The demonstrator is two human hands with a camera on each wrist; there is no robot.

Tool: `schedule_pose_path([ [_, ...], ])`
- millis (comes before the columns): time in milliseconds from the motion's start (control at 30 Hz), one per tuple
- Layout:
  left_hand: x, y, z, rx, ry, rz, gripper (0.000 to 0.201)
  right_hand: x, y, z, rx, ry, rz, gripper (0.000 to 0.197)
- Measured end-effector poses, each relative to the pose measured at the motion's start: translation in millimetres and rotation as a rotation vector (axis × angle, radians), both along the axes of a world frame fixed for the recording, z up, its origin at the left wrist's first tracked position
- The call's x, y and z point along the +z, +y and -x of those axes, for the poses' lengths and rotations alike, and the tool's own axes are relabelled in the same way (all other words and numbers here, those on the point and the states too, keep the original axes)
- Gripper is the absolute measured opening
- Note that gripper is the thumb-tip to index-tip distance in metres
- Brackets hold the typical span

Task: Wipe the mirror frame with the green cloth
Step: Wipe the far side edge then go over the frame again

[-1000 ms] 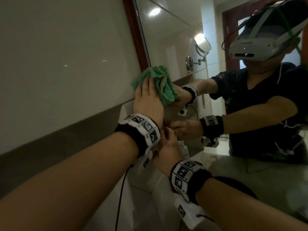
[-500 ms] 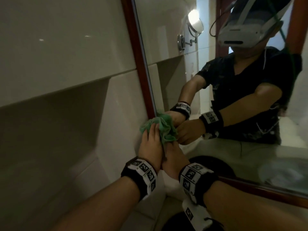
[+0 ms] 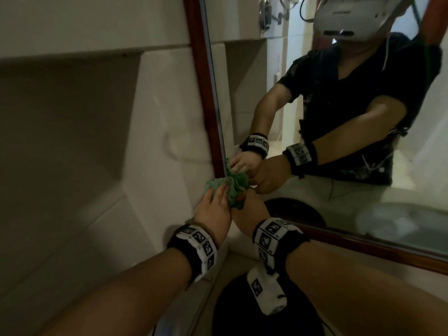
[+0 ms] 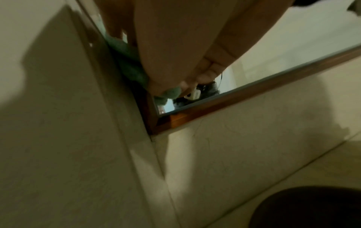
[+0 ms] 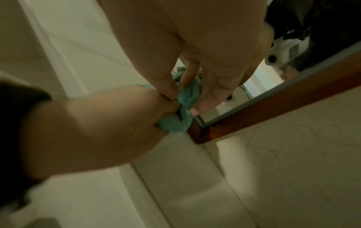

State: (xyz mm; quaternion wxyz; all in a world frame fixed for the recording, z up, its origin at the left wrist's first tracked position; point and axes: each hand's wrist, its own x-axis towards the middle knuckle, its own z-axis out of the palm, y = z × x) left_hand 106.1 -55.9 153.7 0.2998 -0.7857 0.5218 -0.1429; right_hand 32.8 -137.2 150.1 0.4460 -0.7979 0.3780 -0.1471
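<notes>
Head view: both hands (image 3: 215, 209) press green cloth (image 3: 232, 187).

no text, brand or number can be read anywhere; the wristbands (image 3: 200, 248) carry only black-and-white square marker patterns, no letters; a faint mark on the headset (image 3: 344, 14) reflected in the mirror is too blurred to read

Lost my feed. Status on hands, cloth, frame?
Left hand pressing green cloth onto mirror frame, lower corner. Right hand gripping cloth. Nothing blocking.
</notes>
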Motion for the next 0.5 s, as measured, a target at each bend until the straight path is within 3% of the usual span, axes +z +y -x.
schedule_pose_path([
  [133,9.0,2.3,4.7,-0.090,0.193,0.183,0.045,0.2,-5.4,15.8,0.027,0.005,0.063,0.025],
  [300,10.6,20.1,32.1,-0.146,0.730,0.680,0.031,8.0,-7.8,54.0,0.119,-0.013,0.259,0.033],
  [400,10.4,29.9,50.6,-0.132,0.912,0.709,0.022,10.6,-2.7,78.8,0.191,0.103,0.381,0.016],
  [500,3.4,39.7,65.8,-0.103,1.080,0.670,0.027,3.8,4.9,97.8,0.291,0.291,0.436,0.017],
])
